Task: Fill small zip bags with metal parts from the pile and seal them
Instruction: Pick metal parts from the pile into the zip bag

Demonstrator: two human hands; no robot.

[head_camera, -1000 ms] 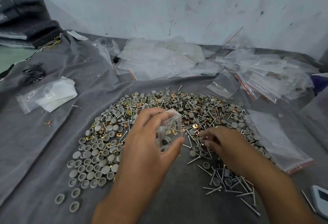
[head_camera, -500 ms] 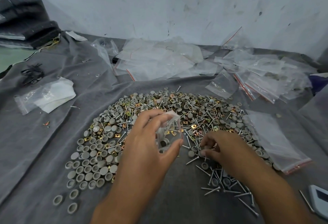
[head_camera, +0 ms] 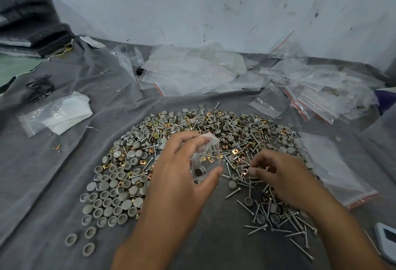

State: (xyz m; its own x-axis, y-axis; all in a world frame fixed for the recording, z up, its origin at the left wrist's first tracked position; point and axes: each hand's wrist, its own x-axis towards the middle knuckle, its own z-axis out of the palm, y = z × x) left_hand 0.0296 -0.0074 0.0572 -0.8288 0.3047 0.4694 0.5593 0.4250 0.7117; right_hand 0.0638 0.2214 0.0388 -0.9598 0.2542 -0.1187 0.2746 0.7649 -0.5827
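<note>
A wide pile of grey caps, brass square clips and screws lies on grey cloth. My left hand holds a small clear zip bag above the pile's near edge, thumb below and fingers above, mouth facing right. A few parts show inside the bag. My right hand is just right of the bag, low over the screws, its fingers curled and pinching small metal parts at the fingertips.
Empty zip bags are heaped along the wall, more with red seals at the right. A flat bag lies right of the pile. White sheets in plastic lie left. A white device sits at the lower right.
My right hand has drawn a little toward the bag over the screws, fingers closing on small parts. The left hand keeps the bag almost still.
</note>
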